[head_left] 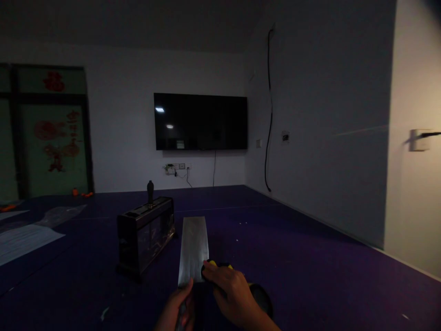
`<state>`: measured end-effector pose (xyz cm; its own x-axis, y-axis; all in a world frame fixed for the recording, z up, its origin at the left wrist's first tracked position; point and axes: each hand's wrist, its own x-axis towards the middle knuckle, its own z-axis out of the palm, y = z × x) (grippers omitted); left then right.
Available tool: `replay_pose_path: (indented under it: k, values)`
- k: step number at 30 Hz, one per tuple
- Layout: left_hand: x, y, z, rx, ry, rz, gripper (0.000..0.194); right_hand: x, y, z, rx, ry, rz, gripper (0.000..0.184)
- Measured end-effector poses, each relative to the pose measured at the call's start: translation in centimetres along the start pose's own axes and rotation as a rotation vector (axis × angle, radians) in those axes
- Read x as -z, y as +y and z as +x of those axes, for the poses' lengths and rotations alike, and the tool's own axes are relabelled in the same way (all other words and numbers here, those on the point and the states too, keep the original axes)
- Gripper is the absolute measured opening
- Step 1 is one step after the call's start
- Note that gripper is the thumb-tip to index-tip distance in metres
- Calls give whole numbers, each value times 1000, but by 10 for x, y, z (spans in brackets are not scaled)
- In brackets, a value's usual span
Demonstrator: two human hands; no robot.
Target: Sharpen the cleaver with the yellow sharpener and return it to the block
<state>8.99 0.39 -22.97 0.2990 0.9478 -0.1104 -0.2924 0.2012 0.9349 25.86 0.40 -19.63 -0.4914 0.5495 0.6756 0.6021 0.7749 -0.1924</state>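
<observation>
A flat, silvery metal-looking panel (194, 246) stretches away from me at the lower middle. My left hand (176, 307) is closed at its near left corner, thumb on the edge. My right hand (234, 284) is closed on a black and yellow object (214, 264) against the panel's right edge; my fingers cover most of it, so its kind is unclear. Beside my right wrist, a round dark thing with some yellow (262, 299) shows in part. Left of the panel stands a black box-shaped frame (146, 236), with a dark-handled tool (150, 193) upright on top.
The surface is dark purple-blue (292, 257), with small white scraps on it. Paper sheets (27, 240) and clear plastic film (64, 215) lie at the left, small orange items (76, 192) further back. A television (201, 122) hangs on the far wall, and a cable (269, 115) runs down the right wall.
</observation>
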Motion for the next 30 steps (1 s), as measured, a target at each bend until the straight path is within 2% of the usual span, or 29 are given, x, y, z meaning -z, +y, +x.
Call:
replay_pose_path:
  k: [4, 8, 16, 20, 24, 30]
  values:
    - [4, 0, -2, 8, -49, 87, 67, -3, 9, 0, -12, 38, 27, 48]
    - [4, 2, -1, 17, -68, 71, 66, -4, 16, 0, -21, 90, 83, 44]
    - [5, 2, -1, 27, -75, -19, 64, -3, 10, 2, -38, 137, 272, 41]
    - [7, 2, 2, 48, -44, -134, 63, -5, 5, 0, -46, 81, 315, 42]
    - [5, 4, 1, 80, -16, -184, 62, -3, -3, 0, -25, 42, 285, 50]
    - [4, 2, 0, 63, 7, -209, 62, 4, -10, 3, 59, -109, 25, 58]
